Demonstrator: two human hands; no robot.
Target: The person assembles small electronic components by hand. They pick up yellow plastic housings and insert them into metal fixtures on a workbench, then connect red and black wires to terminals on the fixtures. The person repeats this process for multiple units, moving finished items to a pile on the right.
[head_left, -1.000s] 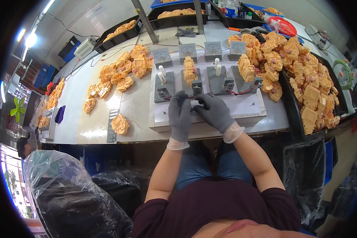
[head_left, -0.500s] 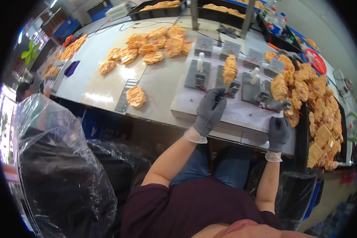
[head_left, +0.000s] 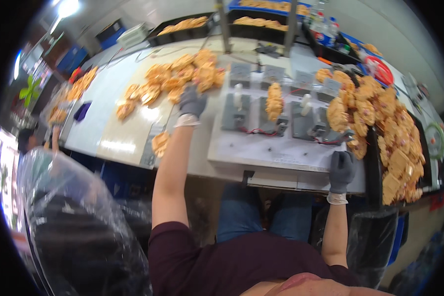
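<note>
My left hand [head_left: 192,102], in a grey glove, reaches to the near right edge of a loose pile of tan moulded plastic parts [head_left: 182,71]. Its fingertips are smeared and partly hidden, so I cannot make out their grip. My right hand [head_left: 341,171], gloved too, is curled closed by the front edge of the white board [head_left: 261,153]; whatever its fingers hold is hidden. On the board stands a row of grey test fixtures [head_left: 234,112] with gauge-like panels [head_left: 273,74] behind them. One tan part [head_left: 274,101] sits upright in the second fixture. Another tan part [head_left: 337,114] is at the rightmost fixture.
A lone tan part [head_left: 160,144] lies beside my left forearm. At right a black bin [head_left: 375,170] is heaped with tan parts. Black trays [head_left: 182,33], bottles [head_left: 325,30] and metal posts [head_left: 223,29] stand at the back. A plastic-covered chair [head_left: 79,212] is at left.
My left hand has moved from the second fixture, left and away from me, to the pile of parts. My right hand stays curled near the board's front edge. The whole view has shifted slightly.
</note>
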